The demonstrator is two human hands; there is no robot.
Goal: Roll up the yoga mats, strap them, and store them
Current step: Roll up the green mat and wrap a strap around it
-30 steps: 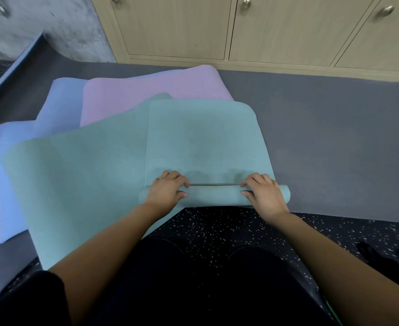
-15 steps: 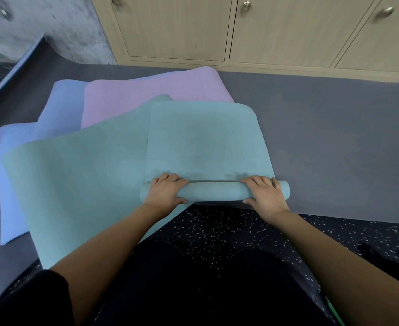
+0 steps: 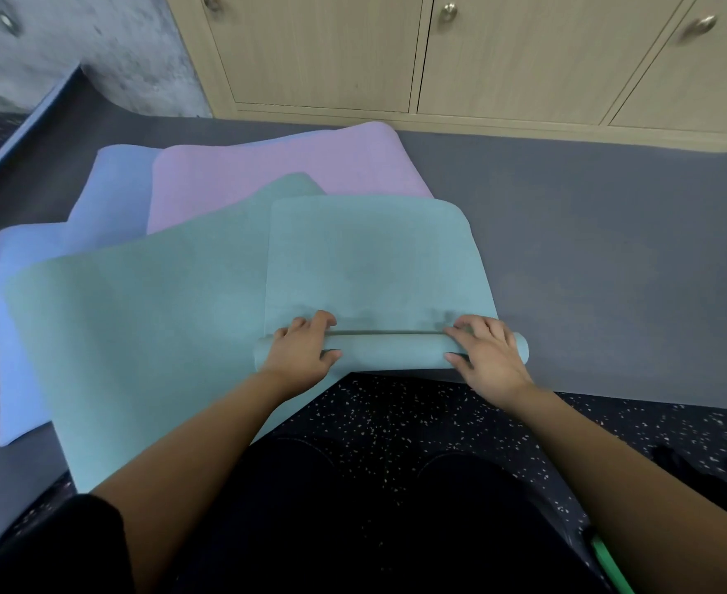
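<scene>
Just beneath both hands [image 3: 299, 351] [image 3: 488, 358], teal mat roll [image 3: 389, 348].

Soft even light, slight blur, wide-angle edge distortion.

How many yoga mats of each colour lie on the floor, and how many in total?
Teal: 2, the partly rolled teal mat and the flat teal mat
Lilac: 1, the lilac mat
Blue: 1, the blue mat
Total: 4

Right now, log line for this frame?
phase: rolling | object: top teal mat | left hand: grips it | right hand: grips it | progress: mostly unrolled
</scene>
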